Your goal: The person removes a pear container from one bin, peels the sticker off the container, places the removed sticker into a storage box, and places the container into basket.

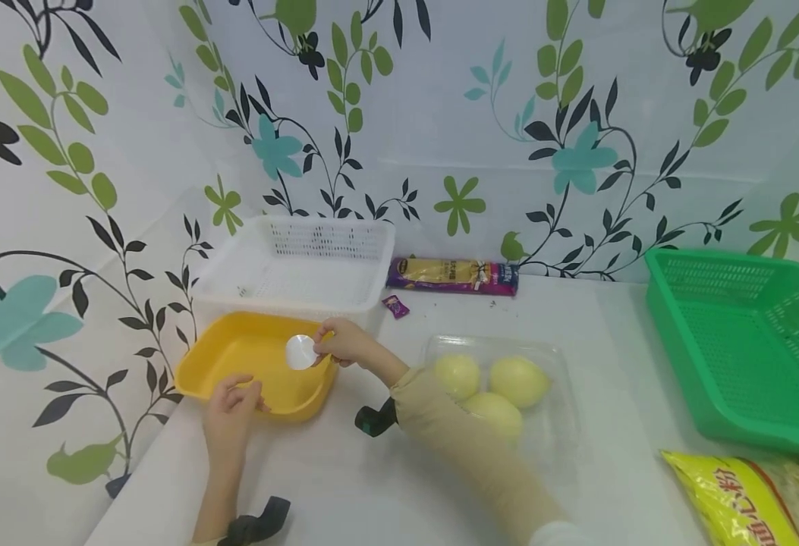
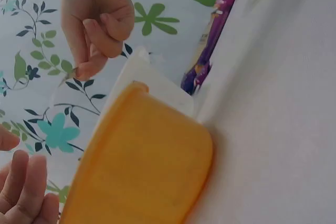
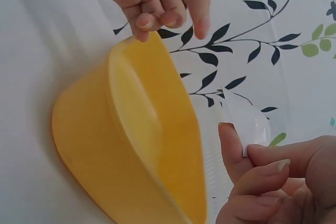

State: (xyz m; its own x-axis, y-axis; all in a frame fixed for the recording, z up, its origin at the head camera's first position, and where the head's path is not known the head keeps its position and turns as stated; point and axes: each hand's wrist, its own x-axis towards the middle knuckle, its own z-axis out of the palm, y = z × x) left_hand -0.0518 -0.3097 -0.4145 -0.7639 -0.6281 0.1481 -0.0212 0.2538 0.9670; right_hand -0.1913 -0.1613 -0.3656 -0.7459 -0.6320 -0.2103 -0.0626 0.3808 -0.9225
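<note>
Between thumb and fingertips my right hand (image 1: 346,343) pinches a thin, round white piece (image 1: 300,353) by its edge, above the yellow basin (image 1: 194,371). In the right wrist view the white piece (image 3: 251,124) looks translucent and slightly curved. My left hand (image 1: 234,402), at the near left side of the basin, holds nothing, its fingers loosely bent. The left wrist view shows the left fingers (image 2: 26,192) apart from the right hand (image 2: 100,19), with the basin (image 2: 152,161) beside them.
Behind the basin stands a white perforated basket (image 1: 290,303), beside a long purple-and-gold packet (image 1: 452,276) and a small purple wrapper (image 1: 395,306). Pale yellow fruits (image 1: 518,381) sit in a clear container (image 1: 559,409). At right are a green basket (image 1: 686,364) and a yellow bag (image 1: 734,493).
</note>
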